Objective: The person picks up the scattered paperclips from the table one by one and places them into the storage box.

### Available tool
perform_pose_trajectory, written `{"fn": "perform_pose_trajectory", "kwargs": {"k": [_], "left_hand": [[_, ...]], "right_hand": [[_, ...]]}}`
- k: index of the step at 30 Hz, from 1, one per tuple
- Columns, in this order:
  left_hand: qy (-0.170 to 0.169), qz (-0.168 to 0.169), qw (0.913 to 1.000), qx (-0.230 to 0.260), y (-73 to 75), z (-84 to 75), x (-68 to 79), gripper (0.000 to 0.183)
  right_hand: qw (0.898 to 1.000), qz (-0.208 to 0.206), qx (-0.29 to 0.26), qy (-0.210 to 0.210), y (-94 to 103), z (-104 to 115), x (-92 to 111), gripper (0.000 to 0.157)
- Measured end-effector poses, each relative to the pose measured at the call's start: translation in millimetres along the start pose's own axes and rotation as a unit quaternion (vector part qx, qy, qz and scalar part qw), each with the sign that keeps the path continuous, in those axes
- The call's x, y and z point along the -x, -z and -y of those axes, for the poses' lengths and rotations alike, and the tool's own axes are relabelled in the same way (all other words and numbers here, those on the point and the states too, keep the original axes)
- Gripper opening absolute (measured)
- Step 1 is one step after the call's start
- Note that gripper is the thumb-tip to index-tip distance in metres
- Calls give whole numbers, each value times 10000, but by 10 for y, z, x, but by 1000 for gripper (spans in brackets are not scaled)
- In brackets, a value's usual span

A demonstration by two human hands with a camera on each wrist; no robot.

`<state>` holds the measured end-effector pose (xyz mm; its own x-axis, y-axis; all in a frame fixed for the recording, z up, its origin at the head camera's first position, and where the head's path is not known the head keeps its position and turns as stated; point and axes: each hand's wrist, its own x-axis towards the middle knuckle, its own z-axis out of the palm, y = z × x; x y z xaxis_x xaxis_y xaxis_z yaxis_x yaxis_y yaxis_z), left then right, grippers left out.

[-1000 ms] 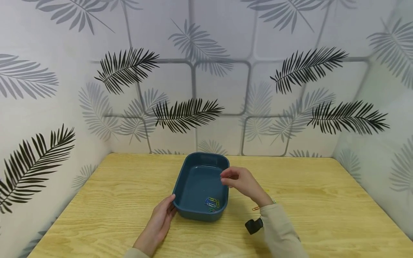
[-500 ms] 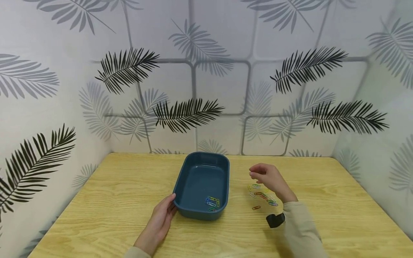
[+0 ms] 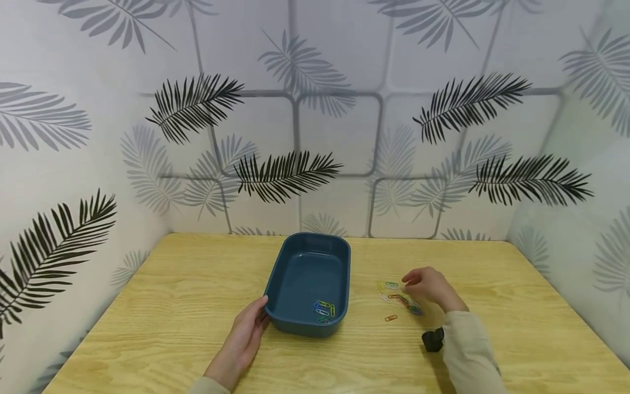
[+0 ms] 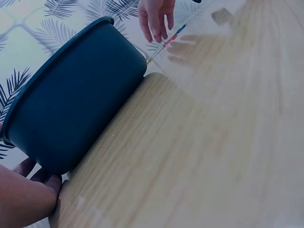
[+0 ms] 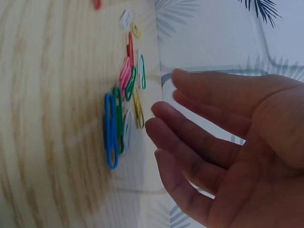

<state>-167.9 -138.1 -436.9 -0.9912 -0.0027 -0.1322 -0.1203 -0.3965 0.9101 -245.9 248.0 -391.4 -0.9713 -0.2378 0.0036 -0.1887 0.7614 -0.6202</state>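
Observation:
A dark blue rectangular plastic bin (image 3: 305, 282) stands on the table with several coloured paper clips (image 3: 322, 312) in its near right corner. My left hand (image 3: 244, 334) holds the bin by its near left corner, thumb at the rim; in the left wrist view the fingers (image 4: 45, 176) curl against its lower wall. Right of the bin lies a loose pile of paper clips (image 3: 394, 297). My right hand (image 3: 432, 285) hovers just above that pile. In the right wrist view its fingers are loosely bent and hold nothing, close to a blue paper clip (image 5: 110, 130) and others.
The wood-grain table (image 3: 206, 284) reaches back to a leaf-patterned wall (image 3: 339, 137). One orange paper clip (image 3: 391, 318) lies nearer me, apart from the pile. A black device (image 3: 433, 340) sits at my right wrist.
My right hand has moved from over the bin's right rim rightward, then down to the paper clip pile. The left hand and the bin have stayed in place.

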Motion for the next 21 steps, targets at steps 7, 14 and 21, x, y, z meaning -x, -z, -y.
{"fn": "perform_pose_trajectory", "kwargs": {"k": [7,14,21], "left_hand": [[9,133,9999,41,15,11,-13,59],[10,188,9998,22,13,16,-17,58],[9,192,9998,47,11,10,-16,58]], "right_hand": [[9990,307,165,-287,-66,-6,9,26],[9991,254,260,-224,-103,-35,8,14],[9993,348,154,13,-104,-54,11,8]]}}
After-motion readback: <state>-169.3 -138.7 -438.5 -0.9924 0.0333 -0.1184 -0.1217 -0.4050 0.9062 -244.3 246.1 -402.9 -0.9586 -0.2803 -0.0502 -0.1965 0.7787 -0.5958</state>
